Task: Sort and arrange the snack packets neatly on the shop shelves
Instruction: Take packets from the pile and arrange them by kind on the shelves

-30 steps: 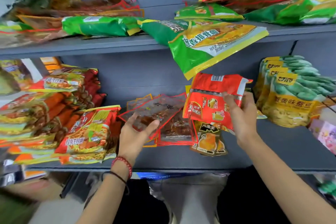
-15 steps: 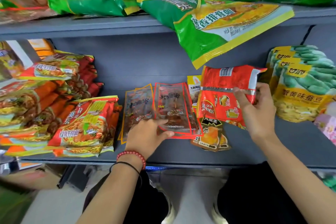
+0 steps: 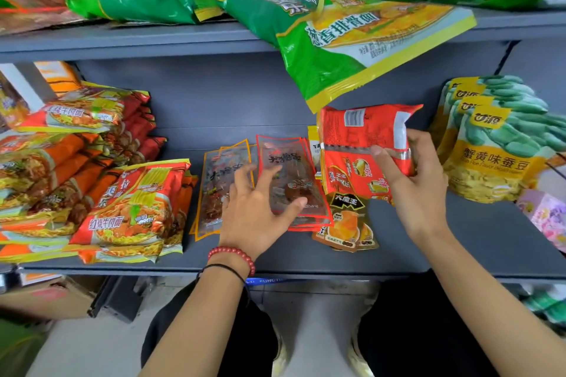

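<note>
1. Clear red-edged plastic snack packets [image 3: 291, 162] lie flat at the centre of the frame on the grey metal lower shelf [image 3: 459, 239]. Their long axis runs up the frame, from the shelf's front edge to the back wall.
2. Just left of them, clear orange-edged plastic packets [image 3: 214, 180] lie the same way, tilted slightly.
3. The left hand [image 3: 257, 211] rests on both piles with fingers straight and spread, gripping nothing.
4. The right hand [image 3: 419, 180], centre right, grips a red foil snack packet [image 3: 358, 138], thumb in front and fingers behind. The packet stands on end, barcode end up.
5. Below it lies a small brown-and-yellow foil packet [image 3: 346, 223].
6. At left is a stack of red-and-yellow noodle packets [image 3: 131, 211].
7. At right stand yellow-and-green bean pouches [image 3: 490, 156].
8. Top centre, a large green-and-yellow bag [image 3: 352, 49] droops off the grey upper shelf [image 3: 153, 40].
</note>
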